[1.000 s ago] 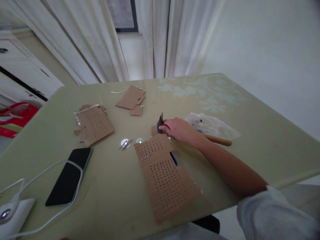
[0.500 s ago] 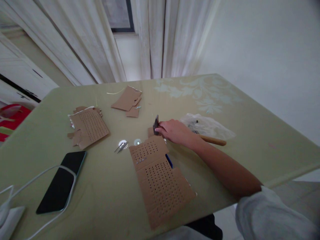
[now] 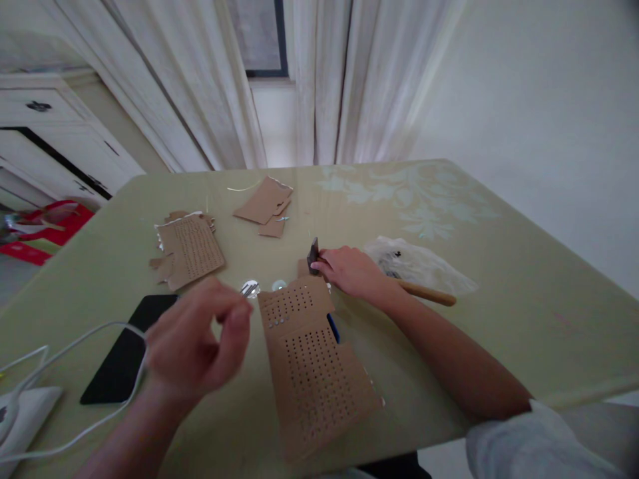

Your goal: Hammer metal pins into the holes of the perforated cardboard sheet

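Note:
My right hand is closed round a hammer close to its head; the wooden handle comes out past the wrist to the right. Just in front of it lies a cardboard sheet with rows of small holes, and several small grey round dots show near its left edge. My left hand is raised left of the sheet, fingers curled and thumb meeting forefinger. Whatever may be between those fingertips is hidden. Beyond them, several thin metal nails rest on a small white disc, beside a pale round disc.
A black phone with a white cable lies on the left. Behind are a second punched cardboard piece and scraps of cardboard. A clear plastic bag is right of the hammer hand. Something blue shows beneath the sheet.
My left hand has come into view from the lower left, over part of the phone. My right hand still holds the hammer in the same place. The view has shifted slightly left.

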Available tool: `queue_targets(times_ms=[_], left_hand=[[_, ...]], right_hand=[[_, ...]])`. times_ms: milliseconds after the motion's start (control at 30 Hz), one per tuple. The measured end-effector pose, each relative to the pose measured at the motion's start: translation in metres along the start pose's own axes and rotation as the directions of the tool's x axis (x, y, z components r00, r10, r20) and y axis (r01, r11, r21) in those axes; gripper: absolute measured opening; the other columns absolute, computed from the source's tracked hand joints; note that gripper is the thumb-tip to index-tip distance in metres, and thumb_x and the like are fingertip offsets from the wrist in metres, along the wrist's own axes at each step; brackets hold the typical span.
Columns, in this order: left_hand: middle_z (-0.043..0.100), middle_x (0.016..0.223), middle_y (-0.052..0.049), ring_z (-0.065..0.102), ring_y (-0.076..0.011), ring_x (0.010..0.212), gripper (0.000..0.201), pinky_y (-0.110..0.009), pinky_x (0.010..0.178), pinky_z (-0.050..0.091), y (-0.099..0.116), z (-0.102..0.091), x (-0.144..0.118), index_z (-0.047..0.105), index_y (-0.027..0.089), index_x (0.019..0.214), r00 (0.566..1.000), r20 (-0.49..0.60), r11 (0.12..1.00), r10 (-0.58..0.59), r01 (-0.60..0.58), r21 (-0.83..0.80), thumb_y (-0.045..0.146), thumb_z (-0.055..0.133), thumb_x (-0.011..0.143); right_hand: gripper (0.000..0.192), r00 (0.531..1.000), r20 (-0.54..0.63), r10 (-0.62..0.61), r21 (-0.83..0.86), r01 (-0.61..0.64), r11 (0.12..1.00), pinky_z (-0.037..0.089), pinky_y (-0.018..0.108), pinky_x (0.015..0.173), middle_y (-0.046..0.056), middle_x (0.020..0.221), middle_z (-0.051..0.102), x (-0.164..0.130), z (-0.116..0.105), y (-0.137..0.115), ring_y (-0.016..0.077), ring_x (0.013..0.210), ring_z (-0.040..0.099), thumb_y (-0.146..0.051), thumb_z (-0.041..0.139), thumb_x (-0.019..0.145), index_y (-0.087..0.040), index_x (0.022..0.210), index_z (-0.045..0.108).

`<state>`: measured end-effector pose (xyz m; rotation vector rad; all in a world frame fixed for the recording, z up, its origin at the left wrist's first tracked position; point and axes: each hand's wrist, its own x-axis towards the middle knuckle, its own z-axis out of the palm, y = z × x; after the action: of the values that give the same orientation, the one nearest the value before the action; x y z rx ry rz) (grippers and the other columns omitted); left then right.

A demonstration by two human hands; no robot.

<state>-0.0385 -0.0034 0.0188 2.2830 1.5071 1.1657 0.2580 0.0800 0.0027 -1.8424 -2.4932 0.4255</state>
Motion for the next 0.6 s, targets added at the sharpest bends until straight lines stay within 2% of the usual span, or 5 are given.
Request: queue_targets(times_ms=[67,100,233,400,600], left_hand=[[0.067,0.074,0.0,0.06,-0.017,0.065,0.031,-0.031,0.065,0.049,-0.023,0.016,0.025,0.073,0.022,0.092,0.991,-0.044,0.985,-0.127,0.131,0.11,0.045,0.059,0.107],[0.068,0.072,-0.001,0.059,-0.0183,0.064,0.031,-0.033,0.065,0.047,-0.036,0.02,0.033,0.073,0.023,0.09,0.977,-0.022,0.961,-0.212,0.212,0.179,0.047,0.059,0.103],[0.08,0.086,-0.006,0.069,-0.0259,0.072,0.038,-0.037,0.069,0.047,-0.076,0.023,0.043,0.081,0.026,0.095,0.869,0.253,0.883,-0.426,0.338,0.325,0.057,0.06,0.092],[0.084,0.095,-0.008,0.075,-0.0294,0.083,0.039,-0.039,0.076,0.053,-0.089,0.025,0.039,0.082,0.025,0.096,0.803,0.392,0.885,-0.45,0.343,0.314,0.056,0.059,0.092],[0.082,0.096,-0.009,0.076,-0.0306,0.087,0.023,-0.041,0.081,0.055,-0.082,0.035,0.034,0.079,0.024,0.095,0.826,0.401,0.903,-0.396,0.269,0.336,0.039,0.062,0.096]], right_hand=[[0.045,1.0,0.002,-0.007,-0.003,0.007,1.0,0.052,0.036,0.08,0.017,0.115,0.085,0.0,-0.001,0.0,0.0315,0.1,0.081,-0.05,0.047,0.12,-0.019,0.122,0.08],[0.045,1.0,0.004,-0.009,-0.003,0.009,1.0,0.051,0.036,0.08,0.017,0.114,0.085,-0.001,-0.001,0.0,0.0315,0.1,0.081,-0.05,0.047,0.12,-0.019,0.122,0.08],[0.045,1.0,0.017,-0.011,0.006,0.011,1.0,0.051,0.035,0.083,0.016,0.115,0.085,0.0,-0.004,0.0,0.0304,0.102,0.081,-0.049,0.045,0.121,-0.02,0.122,0.079],[0.043,1.0,0.03,-0.009,0.021,0.008,1.0,0.051,0.035,0.086,0.016,0.116,0.085,0.001,-0.005,0.001,0.0299,0.104,0.08,-0.048,0.046,0.121,-0.02,0.122,0.079],[0.041,0.999,0.02,-0.034,0.039,0.033,0.999,0.051,0.035,0.087,0.015,0.115,0.086,0.001,-0.004,0.004,0.029,0.103,0.08,-0.046,0.048,0.121,-0.02,0.12,0.08]])
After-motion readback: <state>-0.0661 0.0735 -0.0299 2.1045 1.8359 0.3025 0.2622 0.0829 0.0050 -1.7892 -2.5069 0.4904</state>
